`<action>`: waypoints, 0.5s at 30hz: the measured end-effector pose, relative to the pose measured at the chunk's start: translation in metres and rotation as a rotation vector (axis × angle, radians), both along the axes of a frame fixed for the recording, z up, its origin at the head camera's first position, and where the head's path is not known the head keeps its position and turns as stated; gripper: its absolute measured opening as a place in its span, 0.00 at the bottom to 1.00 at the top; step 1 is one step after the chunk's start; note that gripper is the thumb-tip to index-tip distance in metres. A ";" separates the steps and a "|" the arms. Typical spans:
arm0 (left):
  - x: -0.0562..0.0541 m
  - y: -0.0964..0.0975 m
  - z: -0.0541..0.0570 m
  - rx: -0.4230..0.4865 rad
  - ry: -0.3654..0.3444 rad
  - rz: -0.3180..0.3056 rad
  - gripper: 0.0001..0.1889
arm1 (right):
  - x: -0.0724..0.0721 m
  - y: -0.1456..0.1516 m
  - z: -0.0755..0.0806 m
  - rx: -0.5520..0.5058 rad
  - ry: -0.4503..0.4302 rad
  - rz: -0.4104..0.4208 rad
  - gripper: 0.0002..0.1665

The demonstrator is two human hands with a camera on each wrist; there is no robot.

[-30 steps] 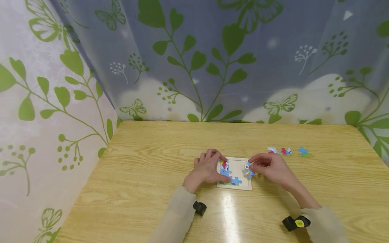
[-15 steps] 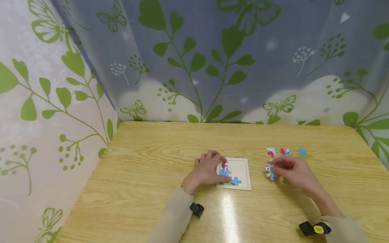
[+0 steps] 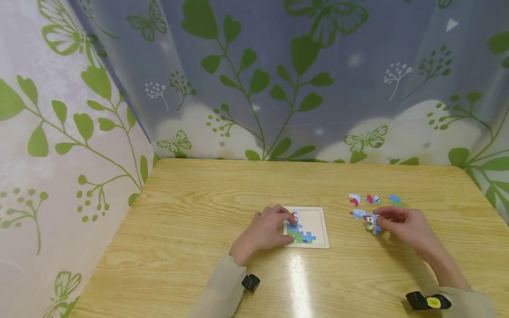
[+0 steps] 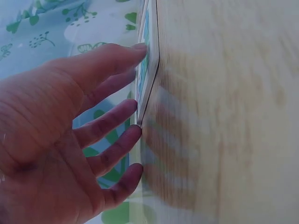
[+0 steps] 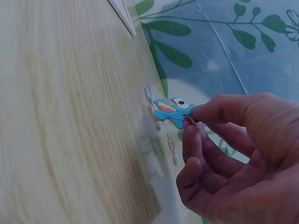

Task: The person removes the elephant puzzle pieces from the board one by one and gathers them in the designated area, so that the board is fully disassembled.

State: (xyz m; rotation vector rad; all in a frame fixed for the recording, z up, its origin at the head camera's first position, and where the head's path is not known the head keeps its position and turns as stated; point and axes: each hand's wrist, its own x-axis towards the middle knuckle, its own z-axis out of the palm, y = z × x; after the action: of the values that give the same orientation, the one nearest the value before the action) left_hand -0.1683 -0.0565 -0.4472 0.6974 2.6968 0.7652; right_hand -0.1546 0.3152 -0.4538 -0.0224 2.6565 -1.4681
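Note:
My right hand (image 3: 409,223) pinches a blue jigsaw piece (image 5: 175,111) printed with an eye and a yellow-and-red mouth, thumb and forefinger at its edge. In the head view the piece is just right of a loose light-blue piece. My left hand (image 3: 266,232) rests at the left side of a square puzzle tray (image 3: 326,229), its fingers spread and slightly bent, as the left wrist view shows. Thumb and forefinger reach over the fitted pieces (image 3: 306,237) along the tray's left and lower part; the hand hides some of them. The tray's upper right is bare wood.
Behind the right hand lie loose jigsaw pieces: a white-and-red one (image 3: 355,199), a red-and-blue one (image 3: 372,199), a blue-and-green one (image 3: 394,199) and a light-blue one (image 3: 358,214). A patterned curtain (image 3: 254,88) hangs along the wooden table's (image 3: 191,221) back edge.
My right hand has carried the eye piece from the tray's right edge rightward to the loose pieces. My left hand has shifted slightly on the tray, uncovering green at the lower left.

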 end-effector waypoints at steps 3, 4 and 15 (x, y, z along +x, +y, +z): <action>0.001 0.000 0.000 -0.014 -0.007 -0.005 0.13 | -0.002 0.005 -0.001 0.012 0.009 -0.012 0.16; 0.001 0.000 0.000 -0.017 -0.010 -0.005 0.14 | -0.002 0.007 -0.001 0.015 0.011 -0.013 0.15; -0.008 -0.006 -0.004 0.022 -0.046 -0.016 0.14 | -0.015 0.017 -0.003 0.090 0.033 -0.009 0.20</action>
State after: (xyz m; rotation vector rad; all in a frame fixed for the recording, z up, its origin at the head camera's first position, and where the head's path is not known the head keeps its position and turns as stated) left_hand -0.1762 -0.0629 -0.4516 0.6965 2.6423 0.7985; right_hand -0.1691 0.3320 -0.4570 -0.0276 2.7492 -1.3601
